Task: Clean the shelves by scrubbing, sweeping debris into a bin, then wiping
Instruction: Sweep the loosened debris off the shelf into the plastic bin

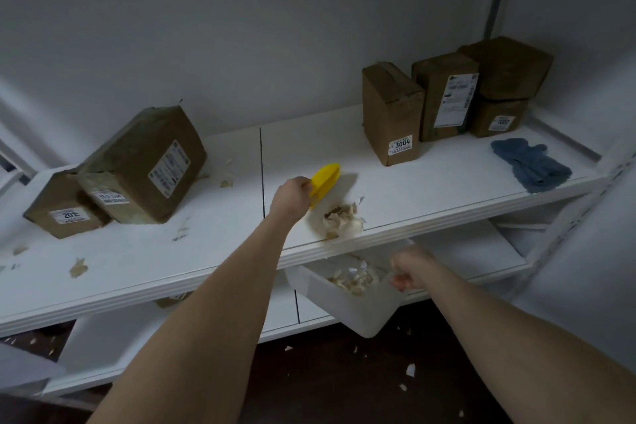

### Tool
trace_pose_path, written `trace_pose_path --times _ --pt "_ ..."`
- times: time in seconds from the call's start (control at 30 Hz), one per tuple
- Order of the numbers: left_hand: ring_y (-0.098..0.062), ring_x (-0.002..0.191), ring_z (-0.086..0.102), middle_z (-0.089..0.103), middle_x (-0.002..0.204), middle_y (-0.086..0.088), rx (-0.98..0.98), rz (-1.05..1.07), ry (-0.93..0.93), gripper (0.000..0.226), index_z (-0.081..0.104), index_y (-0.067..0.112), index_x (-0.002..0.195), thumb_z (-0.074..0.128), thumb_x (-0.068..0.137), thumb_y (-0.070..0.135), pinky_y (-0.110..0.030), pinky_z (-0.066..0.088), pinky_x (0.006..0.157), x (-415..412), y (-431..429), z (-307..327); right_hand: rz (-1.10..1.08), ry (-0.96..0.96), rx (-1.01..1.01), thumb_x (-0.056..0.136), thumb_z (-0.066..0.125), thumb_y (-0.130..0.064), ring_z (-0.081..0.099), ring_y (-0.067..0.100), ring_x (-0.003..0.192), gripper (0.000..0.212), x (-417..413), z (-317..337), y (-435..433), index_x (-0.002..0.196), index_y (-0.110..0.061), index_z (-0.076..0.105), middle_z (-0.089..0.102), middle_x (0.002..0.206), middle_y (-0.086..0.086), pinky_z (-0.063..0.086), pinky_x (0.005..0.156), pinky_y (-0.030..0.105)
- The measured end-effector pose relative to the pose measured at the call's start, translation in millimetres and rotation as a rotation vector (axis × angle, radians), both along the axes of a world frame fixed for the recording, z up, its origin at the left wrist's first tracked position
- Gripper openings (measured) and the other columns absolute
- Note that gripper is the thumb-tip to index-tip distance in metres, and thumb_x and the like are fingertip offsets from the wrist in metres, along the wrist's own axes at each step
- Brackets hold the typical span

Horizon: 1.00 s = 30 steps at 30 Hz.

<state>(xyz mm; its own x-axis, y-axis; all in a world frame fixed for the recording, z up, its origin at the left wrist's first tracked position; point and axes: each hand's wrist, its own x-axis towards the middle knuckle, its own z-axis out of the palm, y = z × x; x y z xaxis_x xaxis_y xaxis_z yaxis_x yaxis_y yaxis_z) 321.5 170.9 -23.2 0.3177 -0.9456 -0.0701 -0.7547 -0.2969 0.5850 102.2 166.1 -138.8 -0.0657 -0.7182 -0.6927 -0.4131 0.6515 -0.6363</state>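
My left hand [290, 198] grips a yellow brush [325, 182] on the white shelf [430, 182], just left of a pile of pale debris [342, 220] at the shelf's front edge. Below that edge, my right hand [411, 268] holds the rim of a translucent white bin [347, 306], tilted under the shelf lip. The bin has pale scraps [354, 280] inside. More scraps [78, 268] lie scattered on the left part of the shelf. A blue cloth [530, 163] lies crumpled at the shelf's right end.
Two cardboard boxes [137, 165] lean together at the left. Several labelled boxes [447, 96] stand at the back right. A lower shelf [464, 258] runs beneath. Bits of debris [411, 370] dot the dark floor.
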Motion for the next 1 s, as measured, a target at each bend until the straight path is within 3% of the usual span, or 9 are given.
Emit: trace_pose_path --times 0.1,0.33,0.4,0.5,0.57,0.67,0.87,0.93,1.0 --pt "-0.035 0.102 0.059 0.065 0.110 -0.018 0.042 0.068 -0.021 0.032 0.063 0.010 0.112 0.036 0.097 0.018 -0.035 0.047 0.082 4 8 -4 0.034 0.042 0.012 0.093 0.043 0.001 0.053 0.024 0.036 0.019 2 0 2 0.109 0.009 0.049 0.051 0.072 0.024 0.045 0.031 0.025" --pt "-0.043 0.099 0.060 0.061 0.111 -0.026 0.116 0.049 0.136 0.034 0.062 0.004 0.109 0.033 0.096 0.016 -0.045 0.051 0.075 -30 22 -3 0.029 0.029 0.036 0.094 0.042 0.002 0.051 0.024 0.028 0.009 -5 5 9 0.096 0.010 0.045 0.050 0.069 0.025 0.043 0.029 0.025" --pt "-0.035 0.076 0.055 0.060 0.107 -0.030 0.101 0.078 0.183 0.035 0.061 -0.002 0.109 0.034 0.097 0.016 -0.037 0.042 0.059 -27 23 -1 0.041 0.039 0.041 0.094 0.041 0.001 0.047 0.021 0.021 0.015 -5 7 10 0.085 0.011 0.046 0.051 0.067 0.026 0.042 0.029 0.023" --pt "-0.025 0.072 0.046 0.061 0.114 -0.027 0.064 0.162 0.221 0.036 0.060 -0.003 0.114 0.037 0.098 0.018 -0.025 0.035 0.053 -16 25 0 0.043 0.032 0.047 0.094 0.041 0.001 0.050 0.022 0.028 0.017 -6 8 11 0.079 0.010 0.044 0.051 0.069 0.025 0.043 0.031 0.023" --pt "-0.032 0.086 0.059 0.063 0.117 -0.018 0.039 0.194 0.270 0.036 0.056 0.010 0.127 0.043 0.097 0.026 -0.029 0.048 0.066 -10 26 -1 0.045 0.039 0.045 0.094 0.043 0.000 0.052 0.022 0.033 0.013 -7 8 12 0.086 0.009 0.046 0.050 0.070 0.024 0.044 0.032 0.024" --pt "-0.033 0.107 0.060 0.058 0.126 -0.011 0.015 0.201 0.274 0.043 0.048 0.019 0.137 0.048 0.094 0.027 -0.036 0.052 0.082 -6 26 1 0.035 0.047 0.038 0.095 0.046 0.000 0.049 0.021 0.023 0.011 -9 7 13 0.100 0.009 0.045 0.049 0.072 0.025 0.044 0.029 0.023" --pt "-0.029 0.081 0.055 0.061 0.107 -0.015 -0.004 0.250 0.248 0.036 0.056 0.013 0.128 0.044 0.097 0.029 -0.036 0.050 0.073 -6 23 4 0.048 0.057 0.038 0.094 0.045 -0.001 0.048 0.019 0.021 0.011 -10 5 11 0.099 0.009 0.047 0.050 0.072 0.024 0.045 0.032 0.024" --pt "-0.030 0.087 0.057 0.057 0.107 -0.014 0.004 0.229 0.280 0.031 0.056 0.019 0.124 0.044 0.097 0.029 -0.037 0.051 0.077 -13 25 3 0.044 0.062 0.055 0.094 0.044 -0.001 0.048 0.018 0.021 0.014 -11 5 9 0.088 0.011 0.048 0.051 0.072 0.024 0.045 0.032 0.023" --pt "-0.033 0.103 0.058 0.058 0.120 -0.013 0.012 0.184 0.284 0.038 0.053 0.016 0.132 0.044 0.097 0.028 -0.037 0.050 0.086 -22 28 3 0.051 0.089 0.077 0.095 0.045 -0.002 0.047 0.017 0.022 0.025 -11 5 9 0.073 0.010 0.045 0.053 0.070 0.023 0.046 0.035 0.024"
